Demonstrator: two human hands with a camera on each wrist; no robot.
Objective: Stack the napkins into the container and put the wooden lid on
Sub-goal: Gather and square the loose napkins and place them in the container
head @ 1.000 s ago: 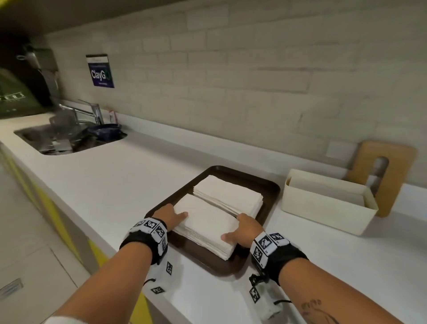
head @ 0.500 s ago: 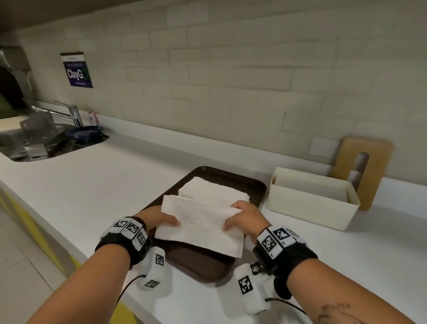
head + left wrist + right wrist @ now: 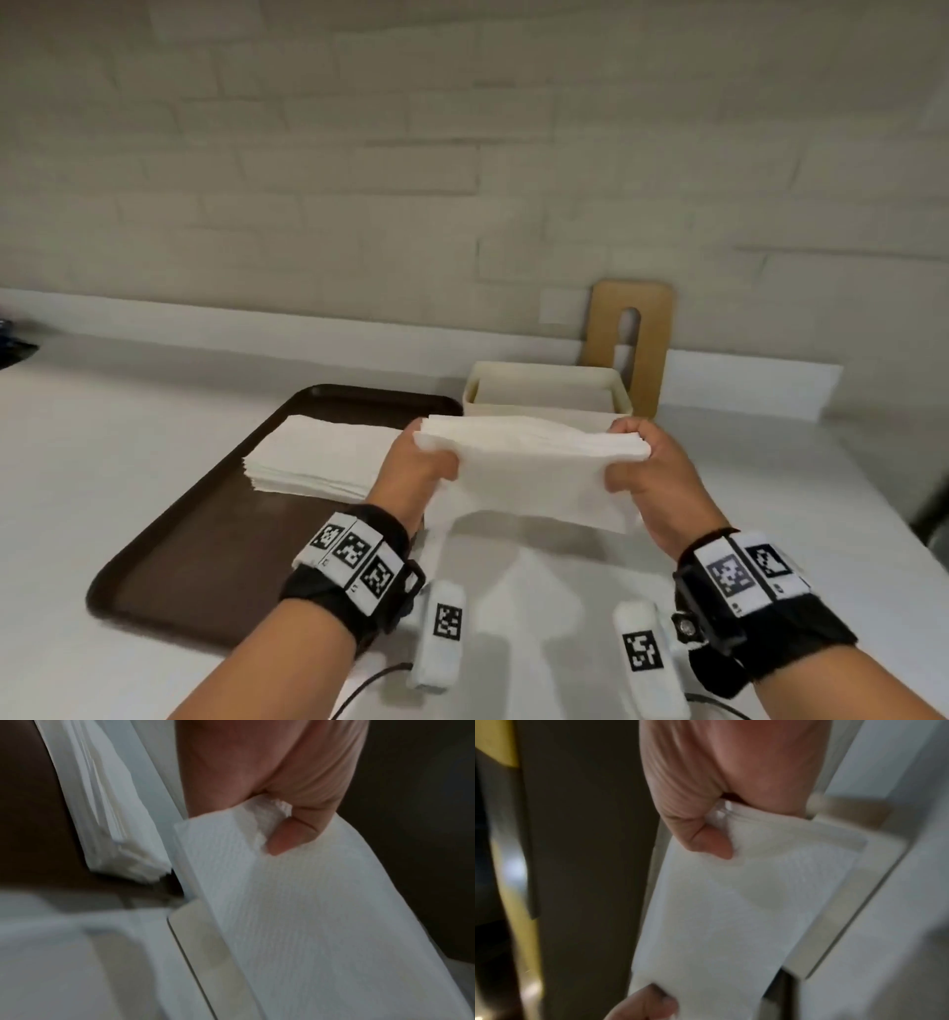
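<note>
Over counter [image 3: 154,462]: napkins [image 3: 534,467] seemingly between hands.

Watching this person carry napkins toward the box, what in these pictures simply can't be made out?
- Container floor: head view, hidden by its front wall and the held napkin stack.
- Left hand and right hand fingers: head view, tucked under that stack.
- Wooden lid base: head view, behind the container.
- Tray stack count: sheets too thin; left wrist view blurred.

Head view: high, facing forward-down over counter [image 3: 154,462] toward wall. 2 wrist views: close, along palms. All 3 share napkin stack [image 3: 529,462].
</note>
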